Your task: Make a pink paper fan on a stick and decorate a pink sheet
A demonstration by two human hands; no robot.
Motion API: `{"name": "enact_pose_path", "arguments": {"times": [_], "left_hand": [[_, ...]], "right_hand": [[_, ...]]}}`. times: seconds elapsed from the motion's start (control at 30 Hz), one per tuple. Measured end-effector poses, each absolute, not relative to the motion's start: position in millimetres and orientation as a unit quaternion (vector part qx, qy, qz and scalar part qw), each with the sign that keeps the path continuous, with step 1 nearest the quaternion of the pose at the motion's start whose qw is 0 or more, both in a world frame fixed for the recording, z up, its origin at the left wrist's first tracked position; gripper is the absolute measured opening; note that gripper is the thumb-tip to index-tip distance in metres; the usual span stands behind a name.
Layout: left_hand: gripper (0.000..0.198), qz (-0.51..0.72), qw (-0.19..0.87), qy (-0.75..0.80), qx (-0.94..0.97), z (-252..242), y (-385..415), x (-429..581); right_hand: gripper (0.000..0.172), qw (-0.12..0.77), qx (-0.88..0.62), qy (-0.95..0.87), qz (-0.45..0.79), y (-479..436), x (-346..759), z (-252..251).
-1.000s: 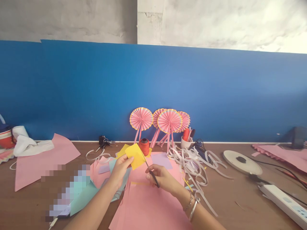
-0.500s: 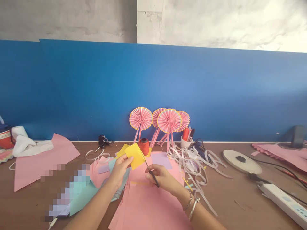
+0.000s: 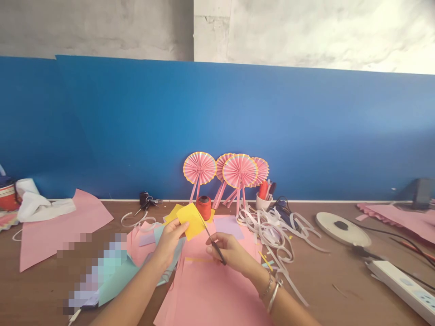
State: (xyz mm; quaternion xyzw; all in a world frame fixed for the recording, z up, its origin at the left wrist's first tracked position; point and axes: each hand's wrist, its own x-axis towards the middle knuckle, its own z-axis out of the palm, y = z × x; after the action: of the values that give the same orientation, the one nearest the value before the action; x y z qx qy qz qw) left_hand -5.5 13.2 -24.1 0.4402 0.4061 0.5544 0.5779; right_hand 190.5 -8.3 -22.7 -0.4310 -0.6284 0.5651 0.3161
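Observation:
Between the thumb and fingers of my left hand (image 3: 171,240) is a piece of yellow paper (image 3: 192,222), raised above the table. My right hand (image 3: 231,252) is closed round the dark handles of a pair of scissors (image 3: 217,251). The scissors' blades lie along the right edge of the yellow paper; whether they are cutting into it I cannot tell. Beneath both hands are large pink paper sheets (image 3: 214,290). Just behind the yellow paper stands a red thread spool (image 3: 204,208), with more yellow paper (image 3: 173,213) lying near it.
Pleated pink paper fans (image 3: 239,171) stand against the blue partition (image 3: 170,117). Tangled white strips (image 3: 272,226) lie right of the pink sheets, beside a white cup (image 3: 263,202) of tools. Further right are a round pale disc (image 3: 343,230) and a power strip (image 3: 404,285). Keys (image 3: 146,200) lie at the back left.

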Motion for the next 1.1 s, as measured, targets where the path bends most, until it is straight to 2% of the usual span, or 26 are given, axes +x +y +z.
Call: {"name": "enact_pose_path", "arguments": {"times": [0.77,1.1], "left_hand": [[0.040,0.553,0.579,0.407,0.440,-25.9,13.2,-5.3],[0.042,0.550,0.575,0.447,0.409,-25.8,11.2,-4.2]], "right_hand": [[0.022,0.306,-0.480,-0.634,0.524,-8.7,190.0,-20.0],[0.025,0.299,-0.471,-0.633,0.536,-9.5,190.0,-19.5]]}}
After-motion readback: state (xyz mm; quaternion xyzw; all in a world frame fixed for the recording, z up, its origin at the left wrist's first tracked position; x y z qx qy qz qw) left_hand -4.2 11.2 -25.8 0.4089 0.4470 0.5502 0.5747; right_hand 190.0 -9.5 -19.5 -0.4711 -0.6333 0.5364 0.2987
